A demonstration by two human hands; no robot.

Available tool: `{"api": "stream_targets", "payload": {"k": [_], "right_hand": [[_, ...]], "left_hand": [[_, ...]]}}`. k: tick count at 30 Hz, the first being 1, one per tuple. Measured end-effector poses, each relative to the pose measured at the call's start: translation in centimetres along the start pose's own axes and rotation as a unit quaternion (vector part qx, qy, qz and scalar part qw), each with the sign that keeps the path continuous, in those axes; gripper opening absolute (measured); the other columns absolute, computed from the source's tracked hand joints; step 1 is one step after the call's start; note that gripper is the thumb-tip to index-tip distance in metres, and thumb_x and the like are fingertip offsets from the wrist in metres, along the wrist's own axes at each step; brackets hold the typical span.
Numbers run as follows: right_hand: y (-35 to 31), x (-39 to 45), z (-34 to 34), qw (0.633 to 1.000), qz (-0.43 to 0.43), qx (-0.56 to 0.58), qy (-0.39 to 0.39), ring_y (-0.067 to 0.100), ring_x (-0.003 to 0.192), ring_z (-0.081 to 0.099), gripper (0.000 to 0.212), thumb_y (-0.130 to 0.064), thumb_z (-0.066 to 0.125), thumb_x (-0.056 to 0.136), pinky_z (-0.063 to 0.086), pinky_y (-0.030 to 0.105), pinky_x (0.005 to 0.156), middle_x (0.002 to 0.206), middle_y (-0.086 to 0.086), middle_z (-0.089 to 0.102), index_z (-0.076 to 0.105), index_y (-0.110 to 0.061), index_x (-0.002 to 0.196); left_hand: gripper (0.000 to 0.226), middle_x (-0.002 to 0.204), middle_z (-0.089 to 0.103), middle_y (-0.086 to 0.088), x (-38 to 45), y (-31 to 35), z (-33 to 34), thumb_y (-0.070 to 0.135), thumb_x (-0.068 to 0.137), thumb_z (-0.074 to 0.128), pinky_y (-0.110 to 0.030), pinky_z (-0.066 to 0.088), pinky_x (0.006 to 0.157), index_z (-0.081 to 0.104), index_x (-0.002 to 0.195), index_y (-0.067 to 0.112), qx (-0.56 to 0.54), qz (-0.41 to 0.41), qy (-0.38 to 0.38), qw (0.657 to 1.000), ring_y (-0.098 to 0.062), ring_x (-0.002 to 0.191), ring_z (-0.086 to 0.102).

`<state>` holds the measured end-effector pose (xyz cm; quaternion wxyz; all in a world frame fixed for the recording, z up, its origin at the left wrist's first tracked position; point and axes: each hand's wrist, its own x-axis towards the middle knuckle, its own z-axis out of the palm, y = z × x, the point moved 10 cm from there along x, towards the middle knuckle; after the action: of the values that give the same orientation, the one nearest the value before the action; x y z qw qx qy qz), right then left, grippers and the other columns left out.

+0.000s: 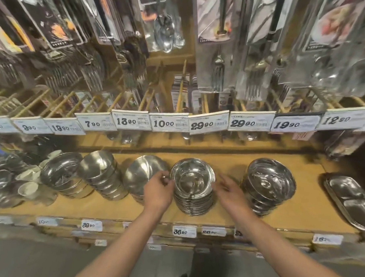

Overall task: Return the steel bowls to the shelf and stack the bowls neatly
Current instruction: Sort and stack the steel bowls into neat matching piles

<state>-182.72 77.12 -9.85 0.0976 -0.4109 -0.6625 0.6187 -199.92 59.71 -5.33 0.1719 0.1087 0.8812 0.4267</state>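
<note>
Item: tall nested stack of shiny round steel bowls [193,192]. Location: centre of the tan wooden shelf board [306,208], near its front edge, standing upright; the top bowl sits level, and the rims below look fairly even.

Left hand [158,191]: at the stack's left side, fingers curled, tips at the top bowl's rim. Whether they pinch the rim or merely touch it cannot be told.

Right hand [229,190]: at the stack's right side, fingers loosely spread and angled toward the upper bowls; contact uncertain, nothing held.

Step in hand, as judged: squaring up the stack on the shelf, both hands flanking it.

Next move, as judged: light, even pressure from both sides to centre the rims, then a clean release without tipping the column.

Adjacent stock: wide shallow steel bowl stack [145,175] just beside the left hand; darker deep steel bowl stack [267,187] apart on the right; two further leaning steel bowl stacks [95,173] farther left; oblong compartmented steel trays [351,200] at far right.

Above: row of white price labels [170,123]; hanging packaged forks and spoons [215,53].
</note>
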Motion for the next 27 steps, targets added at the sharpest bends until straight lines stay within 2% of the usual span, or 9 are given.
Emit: {"api": "stream_targets", "payload": {"k": [4, 7, 11, 15, 18, 20, 22, 25, 27], "right_hand": [[-1.9, 0.4, 1.1, 0.998, -0.049, -0.047, -0.002, 0.005, 0.118, 0.055, 0.054, -0.024, 0.069, 0.094, 0.04, 0.008, 0.08, 0.123, -0.029, 0.056, 0.05, -0.057, 0.132], [-3.4, -0.1, 1.2, 0.994, -0.082, -0.067, 0.017, -0.01, 0.112, 0.056, 0.048, -0.03, 0.066, 0.092, 0.038, 0.011, 0.082, 0.112, -0.043, 0.059, 0.055, -0.068, 0.119], [-3.6, 0.0, 0.7, 0.992, -0.086, -0.085, 0.043, -0.021, 0.096, 0.052, 0.06, -0.025, 0.068, 0.086, 0.039, 0.01, 0.081, 0.09, -0.054, 0.059, 0.052, -0.08, 0.105], [-1.8, 0.8, 0.6, 0.996, -0.062, -0.043, 0.057, -0.005, 0.112, 0.056, 0.047, -0.035, 0.064, 0.095, 0.038, 0.009, 0.085, 0.106, -0.046, 0.058, 0.055, -0.043, 0.14], [1.3, 1.2, 1.0, 0.997, 0.01, 0.072, 0.032, 0.01, 0.139, 0.042, 0.053, -0.046, 0.05, 0.102, 0.038, 0.035, 0.114, 0.149, -0.019, 0.047, 0.042, -0.034, 0.153], [2.8, 1.2, 1.9, 0.991, 0.041, 0.126, 0.001, 0.017, 0.146, 0.037, 0.053, -0.052, 0.042, 0.103, 0.034, 0.048, 0.119, 0.159, -0.012, 0.037, 0.039, -0.036, 0.153], [3.4, 1.1, 3.0, 0.983, 0.057, 0.17, -0.024, 0.016, 0.143, 0.039, 0.055, -0.062, 0.039, 0.097, 0.032, 0.05, 0.117, 0.152, -0.014, 0.045, 0.043, -0.042, 0.148], [3.8, 1.3, 4.4, 0.974, 0.071, 0.206, -0.058, 0.009, 0.131, 0.047, 0.066, -0.072, 0.035, 0.084, 0.036, 0.045, 0.108, 0.131, -0.024, 0.056, 0.044, -0.044, 0.143], [4.1, 1.6, 5.1, 0.971, 0.079, 0.215, -0.072, 0.004, 0.123, 0.051, 0.064, -0.074, 0.031, 0.083, 0.036, 0.042, 0.106, 0.128, -0.024, 0.059, 0.045, -0.048, 0.14]], "left_hand": [[0.018, 0.076, 0.065, 0.011, 0.8, 0.1, 0.0, 0.011, 0.086, 0.071, -0.014, 0.042, 0.058, 0.067, 0.099, 0.022, 0.011, 0.001, -0.004, 1.0, -0.003, 0.068, 0.059], [0.018, 0.078, 0.067, 0.007, 1.2, 0.1, -0.1, 0.006, 0.083, 0.071, -0.01, 0.046, 0.056, 0.067, 0.094, 0.02, -0.002, 0.003, -0.016, 1.0, -0.006, 0.069, 0.06], [0.019, 0.084, 0.068, -0.004, 1.3, -0.5, 0.5, 0.003, 0.083, 0.07, -0.047, 0.061, 0.08, 0.068, 0.1, 0.013, -0.062, -0.017, -0.046, 0.997, -0.021, 0.077, 0.065], [0.019, 0.078, 0.068, 0.011, 1.2, -0.9, 0.2, 0.02, 0.096, 0.057, -0.018, 0.053, 0.065, 0.066, 0.113, 0.019, -0.037, 0.028, -0.036, 0.998, 0.004, 0.066, 0.061], [0.026, 0.099, 0.071, 0.011, -0.4, -3.4, 2.0, 0.039, 0.104, 0.041, -0.042, 0.055, 0.094, 0.065, 0.112, 0.032, -0.096, 0.013, -0.09, 0.991, -0.009, 0.097, 0.067], [0.046, 0.133, 0.065, 0.002, -1.5, -5.5, 4.0, 0.052, 0.105, 0.032, -0.049, 0.043, 0.112, 0.06, 0.133, 0.029, -0.137, -0.026, -0.143, 0.98, -0.02, 0.126, 0.059], [0.06, 0.149, 0.054, 0.004, -1.6, -7.0, 5.4, 0.06, 0.103, 0.027, -0.045, 0.033, 0.12, 0.05, 0.147, 0.027, -0.153, -0.055, -0.166, 0.973, -0.019, 0.139, 0.047], [0.056, 0.148, 0.051, 0.015, -1.6, -6.6, 7.3, 0.067, 0.095, 0.027, -0.04, 0.027, 0.122, 0.051, 0.14, 0.042, -0.231, -0.055, -0.228, 0.944, -0.011, 0.143, 0.041], [0.05, 0.144, 0.056, 0.018, -1.6, -6.8, 8.4, 0.07, 0.092, 0.029, -0.045, 0.035, 0.118, 0.055, 0.131, 0.052, -0.297, -0.087, -0.269, 0.912, -0.008, 0.138, 0.048]]}}
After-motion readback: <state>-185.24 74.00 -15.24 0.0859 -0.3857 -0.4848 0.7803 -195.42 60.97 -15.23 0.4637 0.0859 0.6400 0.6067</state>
